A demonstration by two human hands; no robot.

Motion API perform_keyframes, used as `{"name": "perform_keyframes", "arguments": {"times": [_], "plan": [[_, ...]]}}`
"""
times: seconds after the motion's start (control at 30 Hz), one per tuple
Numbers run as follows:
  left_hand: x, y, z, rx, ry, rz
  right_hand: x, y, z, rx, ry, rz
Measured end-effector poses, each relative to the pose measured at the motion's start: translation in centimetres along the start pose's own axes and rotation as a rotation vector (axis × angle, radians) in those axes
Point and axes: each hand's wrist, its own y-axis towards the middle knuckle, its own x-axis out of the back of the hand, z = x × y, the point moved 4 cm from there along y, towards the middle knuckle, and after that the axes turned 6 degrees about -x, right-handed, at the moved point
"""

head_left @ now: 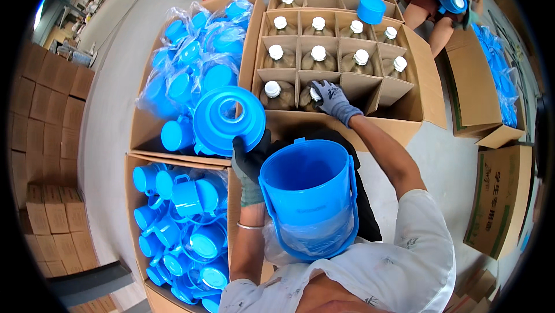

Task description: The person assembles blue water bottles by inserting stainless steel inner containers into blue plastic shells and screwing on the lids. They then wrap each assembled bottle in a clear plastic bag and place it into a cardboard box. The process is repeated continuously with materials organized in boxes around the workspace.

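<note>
Over the divided carton point(404, 117), most cells hold capped bottles; right hand point(330, 99) clamps one bottle point(313, 96), left hand point(250, 159) grips a blue lid point(228, 120), bucket point(309, 197) unfilled.

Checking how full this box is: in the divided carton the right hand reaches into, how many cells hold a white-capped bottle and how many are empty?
Cells with a white-capped bottle: 10 (one of them under the right hand)
Empty cells: 2
Total: 12 cells
</note>
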Motion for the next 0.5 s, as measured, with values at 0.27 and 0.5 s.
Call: {"name": "perform_keyframes", "arguments": {"times": [0.27, 0.5], "plan": [[1.9, 0.9, -0.1, -0.111, -0.026, 0.036, 20.9, -2.9, 5.5, 0.296, 0.601, -0.544], [0.9, 0.8, 0.0, -0.066, -0.175, 0.093, 36.8, 5.0, -2.0, 0.569, 1.503, -0.297]]}}
